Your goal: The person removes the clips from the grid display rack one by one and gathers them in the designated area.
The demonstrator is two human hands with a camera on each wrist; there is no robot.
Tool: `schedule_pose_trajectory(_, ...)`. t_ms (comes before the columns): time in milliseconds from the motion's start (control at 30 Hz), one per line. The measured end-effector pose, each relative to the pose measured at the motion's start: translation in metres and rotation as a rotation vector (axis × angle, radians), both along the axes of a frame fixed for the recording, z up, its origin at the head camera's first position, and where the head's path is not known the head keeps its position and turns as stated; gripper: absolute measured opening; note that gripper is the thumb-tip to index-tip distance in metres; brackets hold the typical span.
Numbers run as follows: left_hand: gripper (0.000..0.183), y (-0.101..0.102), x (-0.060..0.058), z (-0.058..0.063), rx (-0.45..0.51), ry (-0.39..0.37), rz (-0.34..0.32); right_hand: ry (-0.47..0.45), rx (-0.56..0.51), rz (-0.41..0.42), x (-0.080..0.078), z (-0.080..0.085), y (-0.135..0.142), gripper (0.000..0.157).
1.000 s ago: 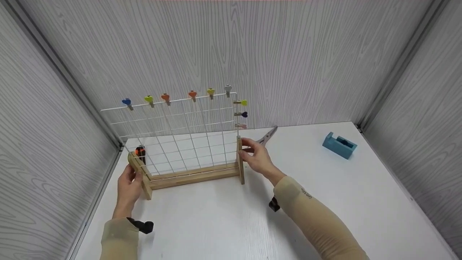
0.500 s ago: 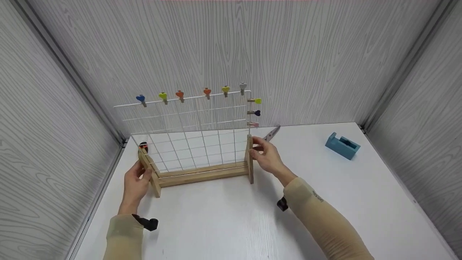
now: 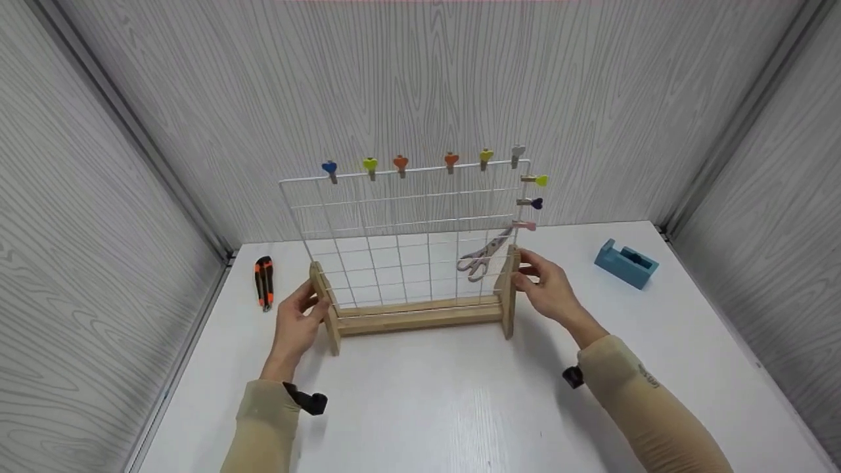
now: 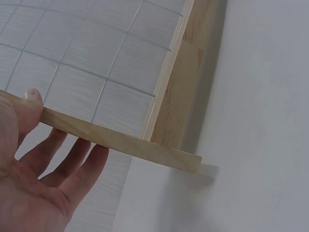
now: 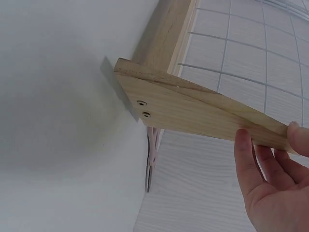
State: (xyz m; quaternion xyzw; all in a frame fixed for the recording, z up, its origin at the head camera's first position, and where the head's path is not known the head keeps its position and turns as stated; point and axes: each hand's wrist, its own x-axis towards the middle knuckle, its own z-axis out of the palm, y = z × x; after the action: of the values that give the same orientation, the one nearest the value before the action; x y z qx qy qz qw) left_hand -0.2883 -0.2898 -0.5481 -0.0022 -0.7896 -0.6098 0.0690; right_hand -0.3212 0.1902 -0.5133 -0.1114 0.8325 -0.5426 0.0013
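A white wire grid (image 3: pixel 428 263) stands upright in a wooden stand (image 3: pixel 420 320) in the middle of the head view. Several small clothespins with coloured hearts, such as an orange clothespin (image 3: pixel 451 159), are clipped along its top edge, and 3 more on its right edge. My left hand (image 3: pixel 295 328) grips the stand's left side board (image 4: pixel 120 140) between thumb and fingers. On the other end, my right hand (image 3: pixel 548 289) pinches the right side board (image 5: pixel 188 106), whose outer face shows two screws. Whether the stand's feet touch the table is hard to tell.
Behind the grid lie grey-pink scissors (image 3: pixel 483 256), close to the right side board. An orange-and-black box cutter (image 3: pixel 264 282) lies to the left of the stand. A blue tape dispenser (image 3: pixel 626 264) sits at the back right of the white table (image 3: pixel 420 401).
Both hands have carried the stand with its grid and clothespins to the right. The box cutter and the scissors, partly covered before, now show more fully. The tape dispenser stays in place.
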Motion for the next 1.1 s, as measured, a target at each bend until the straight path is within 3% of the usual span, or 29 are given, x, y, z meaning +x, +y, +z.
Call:
schedule_pose_trajectory(100, 0.063, -0.002, -0.001, -0.002, 0.007, 0.016, -0.004, 0.02, 0.032, 0.001, 0.0, -0.002, 0.0, 0.058)
schedule_pose_trajectory(333, 0.063, 0.031, 0.002, -0.009, 0.006, 0.04, -0.043, 0.056, 0.054, -0.022, 0.02, -0.008, 0.035, 0.055)
schedule_pose_trajectory(600, 0.062, 0.053, 0.008, -0.011, 0.046, 0.02, -0.05, 0.052, 0.101, -0.059, 0.033, -0.01, 0.056, 0.057)
schedule_pose_trajectory(1100, 0.062, 0.06, 0.017, -0.015, 0.006, 0.034, -0.051, 0.047, 0.156, -0.068, 0.038, -0.009, 0.062, 0.057)
